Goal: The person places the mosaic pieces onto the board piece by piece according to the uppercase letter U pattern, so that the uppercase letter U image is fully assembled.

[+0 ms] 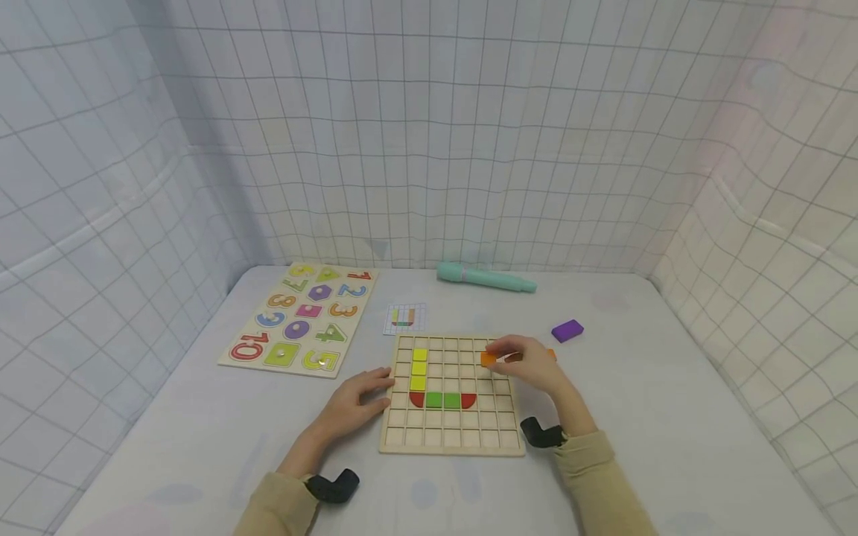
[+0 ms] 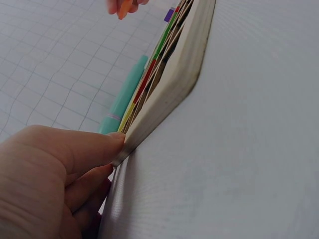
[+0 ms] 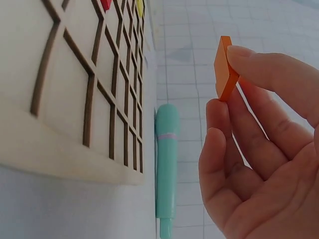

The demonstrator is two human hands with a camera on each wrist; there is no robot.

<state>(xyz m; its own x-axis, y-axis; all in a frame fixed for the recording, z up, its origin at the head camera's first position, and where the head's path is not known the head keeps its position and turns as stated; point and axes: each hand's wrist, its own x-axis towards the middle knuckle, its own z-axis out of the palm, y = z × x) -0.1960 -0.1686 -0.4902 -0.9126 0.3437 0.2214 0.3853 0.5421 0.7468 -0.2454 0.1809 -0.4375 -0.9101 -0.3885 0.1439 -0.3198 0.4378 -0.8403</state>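
Note:
My right hand (image 1: 532,362) pinches an orange square tile (image 3: 225,69) between thumb and fingertips, raised over the right part of a wooden grid board (image 1: 452,450). At the board's left edge, my left hand (image 1: 348,406) rests with its thumb and fingertips against the side. The board holds a column of yellow square tiles (image 1: 418,368). Below it runs a row with a red rounded tile (image 1: 417,400) at the left, two green tiles (image 1: 434,400) and another red rounded tile (image 1: 468,401) at the right.
A small pattern card (image 1: 405,318) lies behind the board. To the left is a number puzzle board (image 1: 302,320). A teal pen-shaped object (image 1: 485,278) lies at the back, and a purple block (image 1: 567,330) at the right. More orange (image 1: 552,354) shows behind my right hand.

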